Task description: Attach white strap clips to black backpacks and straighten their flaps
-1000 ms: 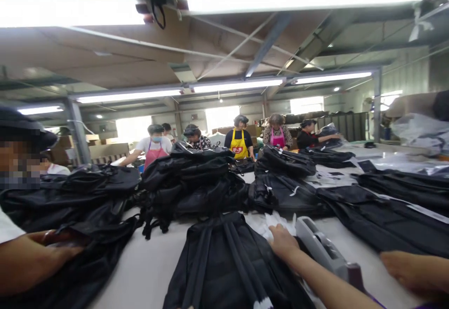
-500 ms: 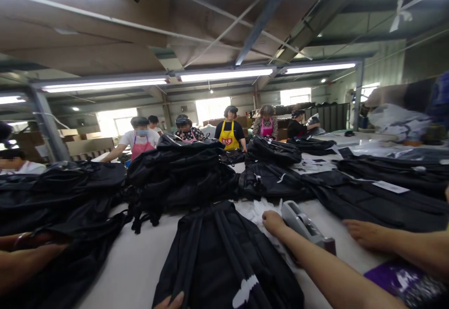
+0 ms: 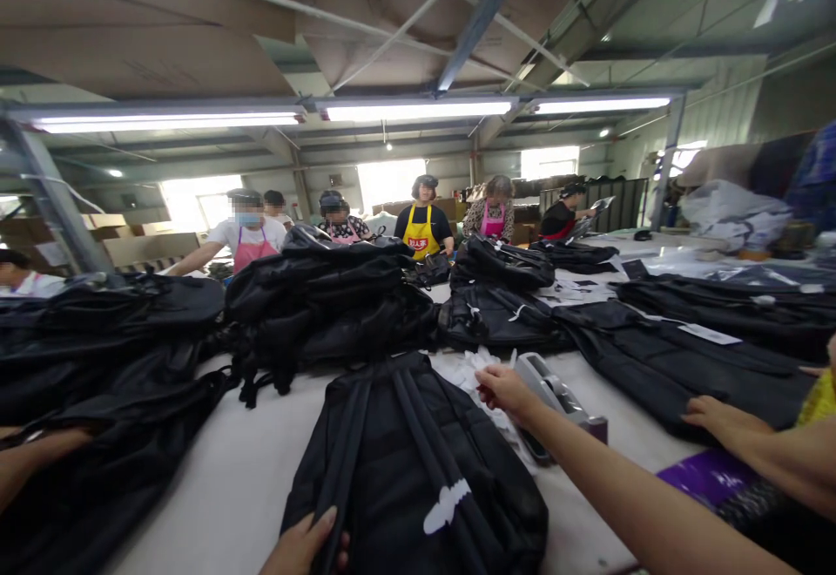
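A black backpack (image 3: 405, 462) lies flat on the white table (image 3: 241, 488) in front of me, straps up, with a white tag on it. My left hand (image 3: 306, 544) rests at its near edge, fingers stretched out on the fabric. My right hand (image 3: 502, 388) reaches past the bag's far right corner to a heap of small white paper pieces (image 3: 471, 368). Its fingers are curled together there; what they pinch is hidden. A grey tape dispenser (image 3: 555, 396) stands just right of that hand.
Piles of black backpacks (image 3: 326, 305) cover the table's far and left sides, and flat black bags (image 3: 659, 357) lie at the right. A co-worker's hand (image 3: 715, 416) rests at the right, another's arm (image 3: 26, 462) at the left. Several people in aprons work at the far end.
The view has tipped down and left. My right hand has lifted slightly at the white heap. My left hand has come up onto the bag's near edge. The co-worker's hand at the right has shifted.
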`<act>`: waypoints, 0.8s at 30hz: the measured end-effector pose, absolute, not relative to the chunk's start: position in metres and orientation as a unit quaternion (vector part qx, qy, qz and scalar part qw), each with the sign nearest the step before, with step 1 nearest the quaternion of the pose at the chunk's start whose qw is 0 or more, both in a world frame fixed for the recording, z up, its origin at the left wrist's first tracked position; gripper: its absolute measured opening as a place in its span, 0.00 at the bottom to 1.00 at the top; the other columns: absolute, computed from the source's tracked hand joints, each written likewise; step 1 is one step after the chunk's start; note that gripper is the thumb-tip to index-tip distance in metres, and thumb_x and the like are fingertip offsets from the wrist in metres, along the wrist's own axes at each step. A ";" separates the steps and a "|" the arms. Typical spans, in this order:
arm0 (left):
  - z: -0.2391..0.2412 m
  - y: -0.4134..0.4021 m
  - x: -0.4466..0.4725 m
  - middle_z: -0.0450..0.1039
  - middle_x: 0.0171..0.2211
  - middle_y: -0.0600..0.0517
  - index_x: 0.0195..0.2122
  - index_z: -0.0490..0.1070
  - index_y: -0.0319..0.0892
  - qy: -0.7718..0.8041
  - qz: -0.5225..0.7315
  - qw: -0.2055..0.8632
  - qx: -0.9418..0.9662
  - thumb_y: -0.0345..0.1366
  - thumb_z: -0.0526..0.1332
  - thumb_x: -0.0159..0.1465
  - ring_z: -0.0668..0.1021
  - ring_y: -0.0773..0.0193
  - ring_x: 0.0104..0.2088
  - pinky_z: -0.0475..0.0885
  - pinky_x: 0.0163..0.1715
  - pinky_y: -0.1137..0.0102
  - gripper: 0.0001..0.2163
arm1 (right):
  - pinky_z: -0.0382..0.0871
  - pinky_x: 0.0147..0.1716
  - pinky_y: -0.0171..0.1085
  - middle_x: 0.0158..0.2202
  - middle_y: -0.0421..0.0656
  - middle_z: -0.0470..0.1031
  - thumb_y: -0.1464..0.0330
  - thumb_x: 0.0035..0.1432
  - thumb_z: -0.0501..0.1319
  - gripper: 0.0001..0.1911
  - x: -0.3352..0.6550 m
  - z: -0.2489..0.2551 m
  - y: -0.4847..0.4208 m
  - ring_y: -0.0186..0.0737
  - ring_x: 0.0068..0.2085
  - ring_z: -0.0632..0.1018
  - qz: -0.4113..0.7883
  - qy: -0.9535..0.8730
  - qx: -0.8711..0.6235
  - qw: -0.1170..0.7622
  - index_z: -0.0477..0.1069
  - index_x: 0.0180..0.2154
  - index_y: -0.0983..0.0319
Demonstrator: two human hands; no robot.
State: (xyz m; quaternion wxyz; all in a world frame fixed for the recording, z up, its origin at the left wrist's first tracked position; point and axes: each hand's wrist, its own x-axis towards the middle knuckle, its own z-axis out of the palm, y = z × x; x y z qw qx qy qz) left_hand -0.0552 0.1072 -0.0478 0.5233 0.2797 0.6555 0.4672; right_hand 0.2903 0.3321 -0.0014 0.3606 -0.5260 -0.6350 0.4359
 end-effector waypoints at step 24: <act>-0.043 0.098 -0.053 0.76 0.27 0.47 0.35 0.69 0.36 0.623 0.489 0.550 0.264 0.42 0.62 0.64 0.77 0.66 0.23 0.70 0.20 0.75 0.12 | 0.63 0.40 0.41 0.53 0.47 0.70 0.70 0.56 0.62 0.11 0.162 0.010 0.203 0.48 0.48 0.71 -0.005 -0.998 0.065 -0.010 0.77 0.42 0.55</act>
